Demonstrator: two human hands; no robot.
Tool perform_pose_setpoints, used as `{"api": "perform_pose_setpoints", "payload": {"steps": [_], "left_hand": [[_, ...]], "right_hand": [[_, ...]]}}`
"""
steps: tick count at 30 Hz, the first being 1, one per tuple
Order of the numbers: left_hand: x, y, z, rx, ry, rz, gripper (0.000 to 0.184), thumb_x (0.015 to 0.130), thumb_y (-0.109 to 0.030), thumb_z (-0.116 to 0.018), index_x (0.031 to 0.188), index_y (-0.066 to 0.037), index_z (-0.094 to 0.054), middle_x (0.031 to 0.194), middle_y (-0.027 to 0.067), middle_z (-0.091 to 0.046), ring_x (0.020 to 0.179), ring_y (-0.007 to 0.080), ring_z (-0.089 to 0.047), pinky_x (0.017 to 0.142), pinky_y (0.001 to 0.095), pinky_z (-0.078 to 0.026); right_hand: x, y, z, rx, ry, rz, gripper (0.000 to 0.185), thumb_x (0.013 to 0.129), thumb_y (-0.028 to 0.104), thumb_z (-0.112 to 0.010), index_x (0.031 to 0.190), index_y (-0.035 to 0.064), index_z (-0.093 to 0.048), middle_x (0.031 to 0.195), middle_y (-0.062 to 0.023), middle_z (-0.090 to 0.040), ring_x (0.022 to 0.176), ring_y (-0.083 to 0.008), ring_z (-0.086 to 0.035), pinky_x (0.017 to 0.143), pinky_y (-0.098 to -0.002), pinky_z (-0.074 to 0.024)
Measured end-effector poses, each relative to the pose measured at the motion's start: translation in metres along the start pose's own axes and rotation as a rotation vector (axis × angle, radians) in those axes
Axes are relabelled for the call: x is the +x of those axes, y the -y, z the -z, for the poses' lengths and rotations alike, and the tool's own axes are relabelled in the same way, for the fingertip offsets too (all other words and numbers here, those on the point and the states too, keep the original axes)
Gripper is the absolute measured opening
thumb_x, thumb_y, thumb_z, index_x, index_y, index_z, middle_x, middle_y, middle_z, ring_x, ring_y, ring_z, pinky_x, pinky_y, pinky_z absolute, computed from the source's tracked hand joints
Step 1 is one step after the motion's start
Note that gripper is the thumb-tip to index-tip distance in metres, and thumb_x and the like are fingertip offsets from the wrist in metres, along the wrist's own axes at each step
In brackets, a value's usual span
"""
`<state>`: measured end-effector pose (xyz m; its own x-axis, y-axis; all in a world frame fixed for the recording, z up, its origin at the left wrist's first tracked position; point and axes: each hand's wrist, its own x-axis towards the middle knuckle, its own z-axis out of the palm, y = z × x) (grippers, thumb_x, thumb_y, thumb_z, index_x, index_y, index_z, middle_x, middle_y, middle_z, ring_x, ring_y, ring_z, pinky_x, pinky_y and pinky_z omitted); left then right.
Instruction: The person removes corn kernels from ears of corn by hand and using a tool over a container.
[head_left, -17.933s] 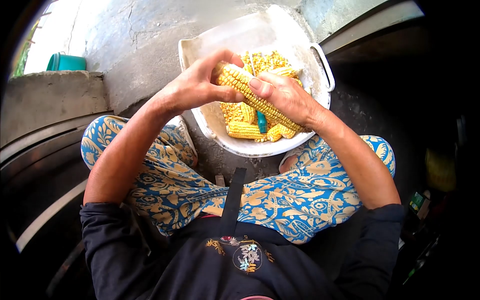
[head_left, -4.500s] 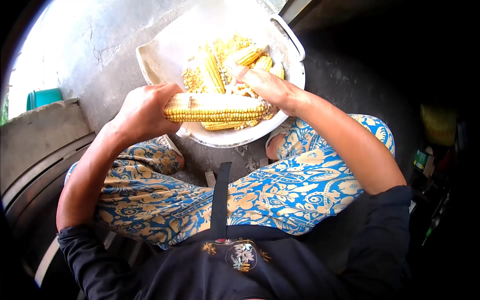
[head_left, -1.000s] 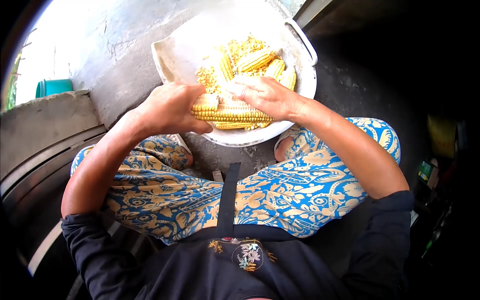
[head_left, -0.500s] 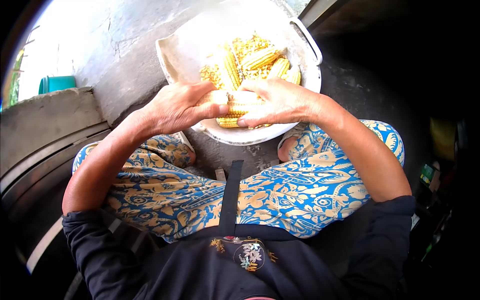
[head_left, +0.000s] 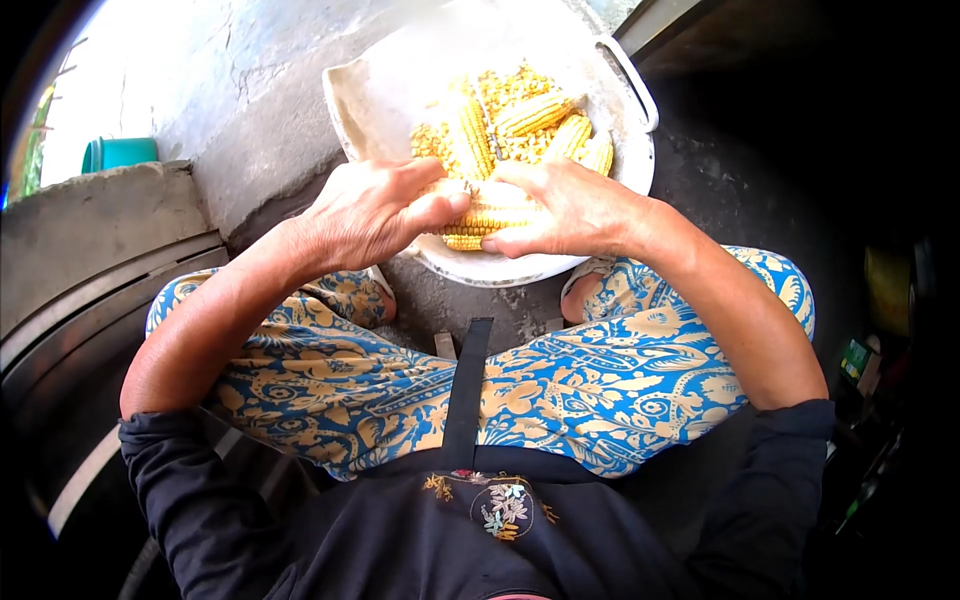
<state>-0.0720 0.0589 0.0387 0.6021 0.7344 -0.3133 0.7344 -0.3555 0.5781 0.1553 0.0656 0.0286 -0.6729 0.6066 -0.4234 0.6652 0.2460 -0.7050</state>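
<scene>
My left hand point(head_left: 375, 212) is closed round a pale corn cob, mostly hidden under the fingers, its thumb pressing toward the yellow ear. My right hand point(head_left: 575, 208) grips a yellow ear of corn point(head_left: 492, 216) from its right end. The cob and the ear meet between the two hands, over the near rim of a white basin point(head_left: 345, 110). Another corn ear point(head_left: 462, 242) shows just below the held one. Inside the basin lie several more ears point(head_left: 537, 114) on a heap of loose yellow kernels point(head_left: 432, 140).
The basin has a raised handle point(head_left: 632, 85) at its right. My legs in patterned blue trousers point(head_left: 600, 370) are folded on either side of its near edge. A teal container point(head_left: 120, 153) stands on a concrete ledge point(head_left: 110, 225) at the left. Dark clutter lies far right.
The basin and surroundings sit slightly farther right in view. My left thumb has shifted up and right along the ear, covering more of the pale cob. My right hand keeps its grip.
</scene>
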Motion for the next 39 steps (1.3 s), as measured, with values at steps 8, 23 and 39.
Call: {"api": "perform_pose_setpoints", "payload": {"steps": [8, 23, 39], "left_hand": [[0.006, 0.015, -0.001, -0.287, 0.003, 0.103, 0.060, 0.093, -0.051, -0.032, 0.097, 0.001, -0.062, 0.073, 0.0177, -0.062, 0.070, 0.0282, -0.061, 0.064, 0.0372, -0.047], [0.002, 0.010, 0.023, -0.586, 0.063, 0.160, 0.058, 0.080, -0.047, -0.058, 0.117, -0.002, -0.057, 0.086, 0.0125, -0.064, 0.073, 0.0145, -0.056, 0.060, 0.0274, -0.045], [0.002, 0.018, 0.027, -0.831, 0.079, 0.249, 0.059, 0.088, -0.056, -0.045, 0.112, -0.004, -0.060, 0.079, 0.0063, -0.060, 0.061, 0.0108, -0.054, 0.059, 0.0244, -0.046]], "right_hand": [[-0.002, 0.009, 0.001, -0.017, -0.017, -0.032, 0.057, 0.075, 0.049, -0.065, 0.105, 0.0015, -0.055, 0.088, -0.0216, -0.064, 0.084, -0.0326, -0.064, 0.076, -0.0389, -0.0502], [-0.006, 0.007, 0.006, 0.150, -0.082, -0.027, 0.055, 0.075, 0.047, -0.065, 0.105, 0.0027, -0.055, 0.092, -0.0173, -0.063, 0.088, -0.0272, -0.061, 0.078, -0.0367, -0.0482], [-0.007, 0.008, 0.007, 0.146, -0.095, -0.048, 0.063, 0.076, 0.053, -0.062, 0.112, 0.0014, -0.053, 0.096, -0.0213, -0.063, 0.092, -0.0311, -0.062, 0.081, -0.0388, -0.0475]]}}
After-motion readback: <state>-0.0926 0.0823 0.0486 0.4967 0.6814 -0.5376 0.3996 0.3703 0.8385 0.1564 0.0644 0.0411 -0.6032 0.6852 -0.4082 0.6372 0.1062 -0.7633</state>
